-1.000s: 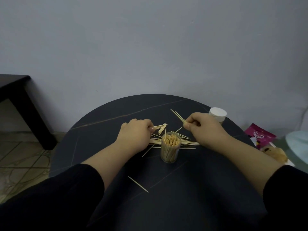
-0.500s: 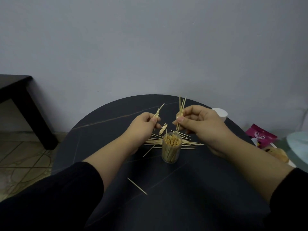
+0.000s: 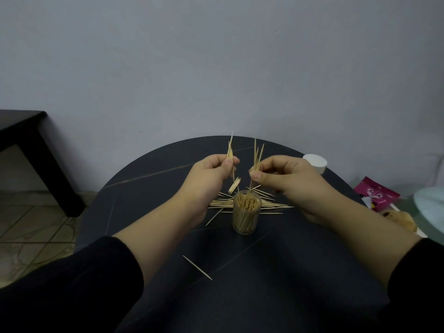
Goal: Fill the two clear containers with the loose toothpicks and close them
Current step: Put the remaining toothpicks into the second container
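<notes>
Thin wooden toothpick bundles are pinched upright by the left hand (image 3: 211,173) and right hand (image 3: 286,179) above the open, toothpick-filled clear cylindrical container (image 3: 246,212).

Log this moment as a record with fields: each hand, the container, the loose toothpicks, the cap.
left-hand grip: pinches a few toothpicks, held upright above the table
right-hand grip: pinches a larger bundle upright, lower tips at the container's mouth
clear container: upright, open, nearly full of toothpicks
loose pile: on the table, behind and beside the container
stray toothpick: lies alone, nearer the person
white cap: far right on the table
</notes>
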